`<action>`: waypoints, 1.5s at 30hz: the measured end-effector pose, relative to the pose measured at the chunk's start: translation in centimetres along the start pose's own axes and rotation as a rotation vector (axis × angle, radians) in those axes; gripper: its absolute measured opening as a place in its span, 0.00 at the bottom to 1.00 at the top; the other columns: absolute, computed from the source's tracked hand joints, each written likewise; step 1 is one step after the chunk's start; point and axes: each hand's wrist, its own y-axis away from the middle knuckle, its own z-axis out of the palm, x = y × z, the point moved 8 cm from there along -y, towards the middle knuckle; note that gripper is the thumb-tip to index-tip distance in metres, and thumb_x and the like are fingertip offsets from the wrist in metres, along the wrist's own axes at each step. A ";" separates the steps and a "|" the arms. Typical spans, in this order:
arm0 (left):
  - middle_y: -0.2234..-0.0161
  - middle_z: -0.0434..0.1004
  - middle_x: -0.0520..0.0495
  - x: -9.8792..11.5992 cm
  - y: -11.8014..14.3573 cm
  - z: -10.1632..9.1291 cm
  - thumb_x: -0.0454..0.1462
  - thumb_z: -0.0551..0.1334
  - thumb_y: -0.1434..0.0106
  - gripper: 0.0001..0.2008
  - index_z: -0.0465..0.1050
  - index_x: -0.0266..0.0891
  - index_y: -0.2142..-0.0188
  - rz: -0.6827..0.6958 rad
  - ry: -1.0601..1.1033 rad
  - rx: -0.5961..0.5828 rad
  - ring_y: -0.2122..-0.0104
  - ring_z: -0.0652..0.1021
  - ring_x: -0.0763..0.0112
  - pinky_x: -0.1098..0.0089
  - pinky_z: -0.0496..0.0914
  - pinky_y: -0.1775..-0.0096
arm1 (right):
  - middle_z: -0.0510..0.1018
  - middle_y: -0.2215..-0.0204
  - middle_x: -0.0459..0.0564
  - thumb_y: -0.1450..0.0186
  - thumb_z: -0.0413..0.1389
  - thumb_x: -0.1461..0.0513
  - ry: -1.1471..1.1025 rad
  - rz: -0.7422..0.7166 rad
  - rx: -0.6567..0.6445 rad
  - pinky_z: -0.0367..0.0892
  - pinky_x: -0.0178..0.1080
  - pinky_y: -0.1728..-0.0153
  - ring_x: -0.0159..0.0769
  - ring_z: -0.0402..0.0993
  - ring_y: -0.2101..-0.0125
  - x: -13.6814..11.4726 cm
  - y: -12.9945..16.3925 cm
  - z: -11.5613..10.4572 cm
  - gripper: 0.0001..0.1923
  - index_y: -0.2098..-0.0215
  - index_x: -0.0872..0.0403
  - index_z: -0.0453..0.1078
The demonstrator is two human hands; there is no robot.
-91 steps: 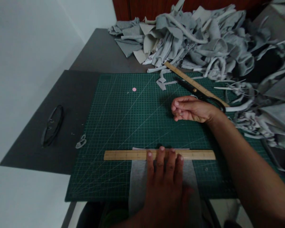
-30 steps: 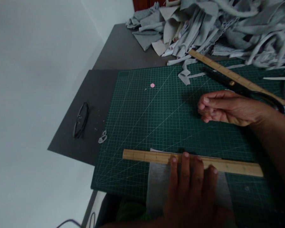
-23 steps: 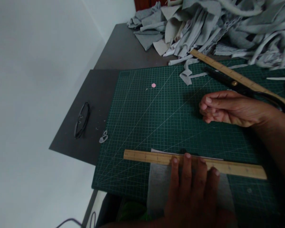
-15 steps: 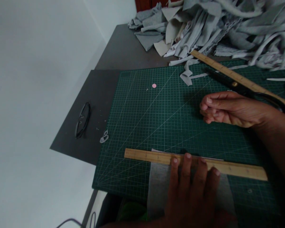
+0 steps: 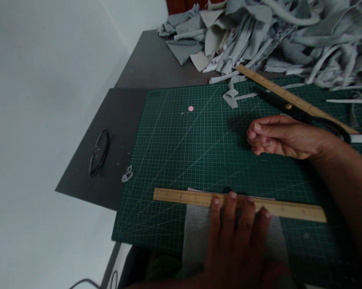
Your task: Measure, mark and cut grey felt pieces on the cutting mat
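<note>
My left hand [image 5: 236,237] lies flat with its fingers stretched and a little apart. Its fingertips press on a wooden ruler [image 5: 174,196], which crosses a piece of grey fabric [image 5: 195,230] near the front of the green cutting mat [image 5: 165,136]. A thin strip of the fabric's edge shows beyond the ruler. Above the mat at the right, my right hand [image 5: 280,136] is closed, its thumb pressed against curled fingers. Whatever may be between those fingers is hidden. Black-handled scissors [image 5: 289,106] lie just behind that hand, alongside a second wooden ruler [image 5: 268,83].
Grey fabric scraps [image 5: 253,36] are heaped along the back. A small pink disc [image 5: 191,108] and a twisted fabric strip [image 5: 230,98] rest on the mat. Eyeglasses [image 5: 99,152] lie on the dark surface at left, near a scrap loop [image 5: 127,174]. A white wall [image 5: 42,120] borders the left.
The whole view has shifted slightly, so everything sits a bit further left. Both hands keep nearly the same pose, and the ruler stays under my left fingers.
</note>
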 end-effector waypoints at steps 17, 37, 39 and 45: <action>0.30 0.62 0.37 -0.3 -0.6 0.2 0.56 0.59 0.31 0.37 0.62 0.38 0.30 0.011 0.095 -0.101 0.29 0.55 0.38 0.42 0.38 0.30 | 0.73 0.79 0.41 0.39 0.75 0.56 -0.089 -0.074 -0.133 0.81 0.31 0.71 0.24 0.71 0.78 -0.6 -0.4 0.7 0.16 0.67 0.60 0.79; 0.28 0.60 0.39 -0.2 -0.4 0.1 0.61 0.56 0.30 0.40 0.61 0.39 0.28 0.010 0.073 -0.142 0.28 0.53 0.39 0.43 0.35 0.29 | 0.72 0.78 0.41 0.39 0.74 0.54 -0.034 -0.052 -0.111 0.79 0.32 0.71 0.25 0.71 0.77 -0.4 -0.2 0.5 0.16 0.67 0.58 0.79; 0.29 0.61 0.39 -0.2 -0.3 0.0 0.62 0.54 0.30 0.41 0.61 0.40 0.28 0.013 0.067 -0.141 0.28 0.53 0.39 0.44 0.35 0.29 | 0.72 0.78 0.42 0.39 0.74 0.54 -0.023 -0.048 -0.102 0.79 0.32 0.71 0.26 0.70 0.77 -0.3 -0.2 0.4 0.16 0.67 0.57 0.79; 0.29 0.62 0.40 -0.3 -0.3 -0.1 0.63 0.54 0.31 0.42 0.62 0.40 0.29 0.020 0.034 -0.120 0.28 0.55 0.39 0.44 0.37 0.29 | 0.71 0.78 0.42 0.39 0.74 0.53 -0.018 -0.047 -0.096 0.80 0.34 0.70 0.26 0.71 0.77 -0.1 -0.2 0.2 0.15 0.67 0.57 0.81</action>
